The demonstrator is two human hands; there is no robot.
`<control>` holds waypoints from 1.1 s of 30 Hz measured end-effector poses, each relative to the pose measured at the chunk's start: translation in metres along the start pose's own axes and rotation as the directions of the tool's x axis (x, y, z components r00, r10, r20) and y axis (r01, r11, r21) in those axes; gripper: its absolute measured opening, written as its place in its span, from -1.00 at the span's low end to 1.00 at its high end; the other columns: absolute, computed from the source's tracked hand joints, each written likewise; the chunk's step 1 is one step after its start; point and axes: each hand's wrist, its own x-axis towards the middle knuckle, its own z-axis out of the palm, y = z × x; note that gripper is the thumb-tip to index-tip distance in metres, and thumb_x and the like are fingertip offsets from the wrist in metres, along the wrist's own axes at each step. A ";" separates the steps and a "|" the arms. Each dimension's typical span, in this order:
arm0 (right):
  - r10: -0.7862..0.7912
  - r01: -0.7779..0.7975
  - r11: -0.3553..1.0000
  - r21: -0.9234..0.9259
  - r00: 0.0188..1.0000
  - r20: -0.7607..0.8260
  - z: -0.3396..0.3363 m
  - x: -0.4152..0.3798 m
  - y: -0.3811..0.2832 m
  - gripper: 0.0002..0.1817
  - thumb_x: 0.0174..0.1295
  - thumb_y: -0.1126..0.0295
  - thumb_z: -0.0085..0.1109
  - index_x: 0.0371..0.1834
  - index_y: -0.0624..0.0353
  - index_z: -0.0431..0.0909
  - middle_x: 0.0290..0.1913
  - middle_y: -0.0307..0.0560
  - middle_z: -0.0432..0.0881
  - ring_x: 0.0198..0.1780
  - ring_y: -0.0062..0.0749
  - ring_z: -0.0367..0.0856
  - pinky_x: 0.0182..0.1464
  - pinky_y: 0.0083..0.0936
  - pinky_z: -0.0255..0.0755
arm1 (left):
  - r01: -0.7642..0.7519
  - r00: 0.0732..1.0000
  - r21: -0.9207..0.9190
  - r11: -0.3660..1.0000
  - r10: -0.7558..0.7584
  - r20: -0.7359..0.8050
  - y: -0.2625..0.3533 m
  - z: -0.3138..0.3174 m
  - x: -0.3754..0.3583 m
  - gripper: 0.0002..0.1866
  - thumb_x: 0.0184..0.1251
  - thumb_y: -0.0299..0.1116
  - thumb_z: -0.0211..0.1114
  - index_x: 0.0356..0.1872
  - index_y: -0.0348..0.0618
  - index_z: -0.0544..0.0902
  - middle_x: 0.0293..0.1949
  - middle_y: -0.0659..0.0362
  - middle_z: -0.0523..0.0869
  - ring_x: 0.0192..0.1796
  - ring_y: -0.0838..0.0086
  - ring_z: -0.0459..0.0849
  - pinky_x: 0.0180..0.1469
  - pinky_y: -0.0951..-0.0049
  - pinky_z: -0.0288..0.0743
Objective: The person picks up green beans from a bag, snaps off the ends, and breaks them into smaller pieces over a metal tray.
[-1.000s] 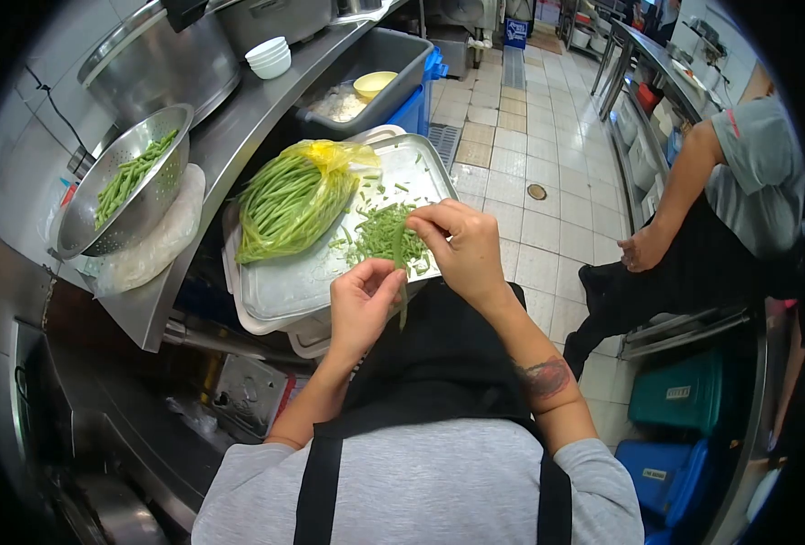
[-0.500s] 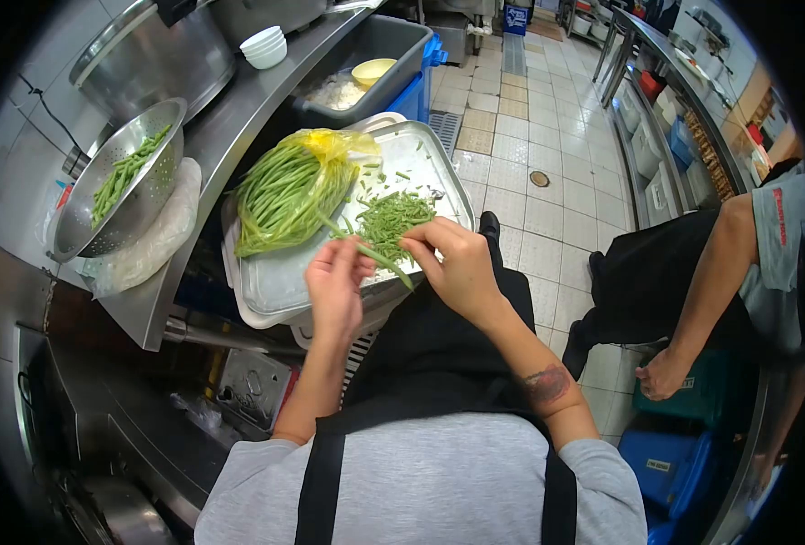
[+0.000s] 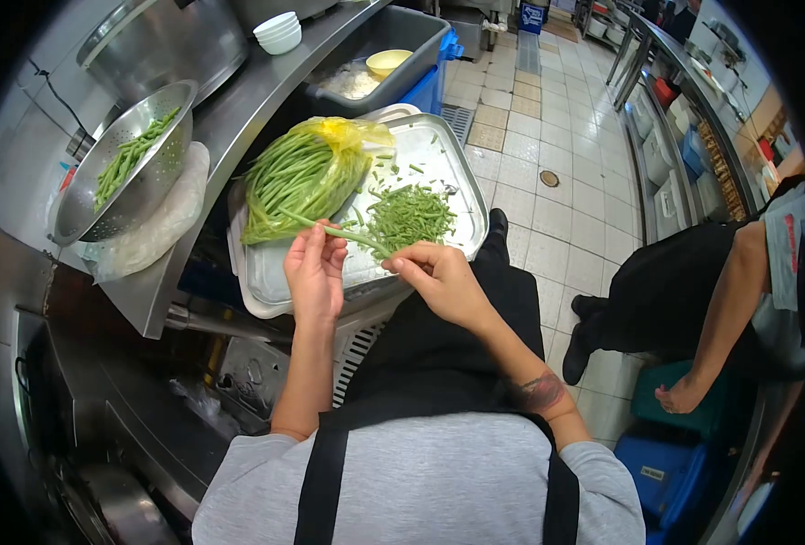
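A long green bean (image 3: 355,238) stretches between my two hands above the metal tray (image 3: 271,283). My left hand (image 3: 315,271) pinches it near its middle, with one end sticking out past the fingers to the upper left. At the bean's other end, my right hand (image 3: 434,280) grips it between thumb and fingers. Just beyond my right hand lies a pile of short green bean pieces (image 3: 412,218) on the tray. A yellow plastic bag (image 3: 307,177) full of whole green beans rests on the tray's left side.
A steel colander (image 3: 162,154) holding bean pieces tilts on the steel counter (image 3: 230,145) at left, beside white bowls (image 3: 278,34). Behind the tray stands a grey tub (image 3: 412,77) with a yellow bowl. A co-worker's arm (image 3: 725,309) is at right, above lidded bins.
The bean now lies straighter between my hands, and my right hand has closed on its end. My left hand has shifted slightly left. The view has tilted a little.
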 end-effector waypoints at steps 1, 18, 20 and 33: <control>0.009 -0.008 0.999 0.046 1.000 -0.018 0.002 0.000 0.006 -0.79 0.20 0.40 0.10 -0.31 0.35 0.63 -0.36 -0.05 0.66 -0.38 -0.53 0.60 -0.33 -0.57 0.44 | 0.003 1.000 -0.001 1.000 -0.003 0.000 -0.001 0.002 -0.001 -0.84 0.33 -0.39 0.17 -0.18 -0.27 0.52 -0.32 0.13 0.65 -0.39 0.60 0.61 -0.35 0.68 0.54; -0.214 0.082 0.943 -0.322 0.891 -0.400 0.001 0.000 0.020 -0.90 -0.11 0.45 0.18 -0.65 0.26 0.53 -0.62 -0.04 0.51 -0.60 -0.25 0.52 -0.50 -0.43 0.39 | -0.699 0.708 0.491 0.520 0.405 0.578 -0.010 0.039 -0.052 -0.84 0.04 -0.66 0.35 -0.37 -0.28 0.56 -0.36 0.11 0.59 -0.31 0.56 0.56 -0.31 0.63 0.43; -0.203 0.063 0.947 -0.314 0.876 -0.437 -0.001 -0.001 0.019 -0.88 -0.12 0.45 0.18 -0.67 0.26 0.52 -0.63 -0.04 0.50 -0.60 -0.25 0.52 -0.50 -0.43 0.40 | -0.681 0.726 0.495 0.540 0.413 0.549 -0.021 0.039 -0.061 -0.83 -0.01 -0.62 0.39 -0.40 -0.28 0.56 -0.36 0.10 0.61 -0.33 0.49 0.58 -0.29 0.58 0.46; -0.157 0.123 0.986 -0.112 0.910 -0.383 -0.010 -0.008 0.021 -0.93 -0.07 0.53 0.09 -0.62 0.30 0.48 -0.61 -0.13 0.46 -0.63 -0.47 0.45 -0.55 -0.54 0.32 | -0.174 0.966 0.214 0.961 0.124 0.227 -0.014 0.028 -0.036 -0.88 0.20 -0.55 0.25 -0.26 -0.27 0.52 -0.36 0.14 0.63 -0.33 0.48 0.62 -0.22 0.56 0.52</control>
